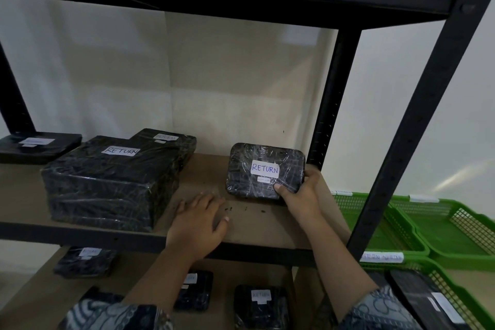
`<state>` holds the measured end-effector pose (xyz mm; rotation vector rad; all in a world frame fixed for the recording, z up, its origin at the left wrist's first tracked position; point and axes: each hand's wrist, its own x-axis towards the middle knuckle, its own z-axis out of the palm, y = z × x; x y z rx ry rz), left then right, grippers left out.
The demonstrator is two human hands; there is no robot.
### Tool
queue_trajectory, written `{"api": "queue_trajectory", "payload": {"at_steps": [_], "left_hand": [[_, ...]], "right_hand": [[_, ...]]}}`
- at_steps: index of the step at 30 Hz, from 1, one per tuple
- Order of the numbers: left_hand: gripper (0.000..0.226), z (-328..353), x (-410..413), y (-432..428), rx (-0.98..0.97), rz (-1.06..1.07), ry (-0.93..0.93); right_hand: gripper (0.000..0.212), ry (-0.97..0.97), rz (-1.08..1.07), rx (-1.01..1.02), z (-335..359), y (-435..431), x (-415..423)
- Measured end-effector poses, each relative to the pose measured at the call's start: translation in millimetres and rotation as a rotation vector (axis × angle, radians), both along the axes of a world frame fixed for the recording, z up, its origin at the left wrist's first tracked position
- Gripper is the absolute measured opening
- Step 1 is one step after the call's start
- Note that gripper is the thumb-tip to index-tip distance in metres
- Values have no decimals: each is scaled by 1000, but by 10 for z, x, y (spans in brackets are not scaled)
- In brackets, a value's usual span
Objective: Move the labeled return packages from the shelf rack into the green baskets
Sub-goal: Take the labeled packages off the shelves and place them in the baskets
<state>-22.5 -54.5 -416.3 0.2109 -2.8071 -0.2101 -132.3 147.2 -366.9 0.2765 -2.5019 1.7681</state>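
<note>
A small black wrapped package (263, 169) with a white RETURN label is tilted up on the brown shelf board (203, 177). My right hand (300, 190) grips its lower right corner, thumb on the front face. My left hand (199, 218) rests flat on the shelf, fingers spread, holding nothing. To the left sits a large black RETURN package (112, 182), another one (171, 139) behind it, and a flat black one (37, 144) at the far left. Green baskets (439, 225) stand to the right, beyond the rack post.
The black rack post (417, 126) stands between the shelf and the baskets. A lower green basket (460, 292) holds a black package (426, 300). The lower shelf carries several small black labeled packages (261, 305). A dark upper shelf hangs overhead.
</note>
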Motion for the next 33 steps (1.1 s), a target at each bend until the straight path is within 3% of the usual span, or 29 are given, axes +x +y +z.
{"api": "queue_trajectory", "payload": {"at_steps": [12, 18, 23, 28, 33], "left_hand": [[77, 28, 31, 10, -20, -5, 3], [64, 67, 135, 66, -5, -35, 122], [55, -52, 447, 124, -38, -79, 167], [59, -199, 877, 258, -110, -129, 120], [61, -301, 1256, 383, -116, -126, 68]], "right_hand": [[72, 60, -14, -42, -21, 4, 215], [91, 131, -50, -25, -136, 72, 520], [104, 165, -87, -7, -192, 204, 911], [101, 222, -116, -98, -227, 383, 1386], [111, 183, -134, -120, -400, 625, 1832]]}}
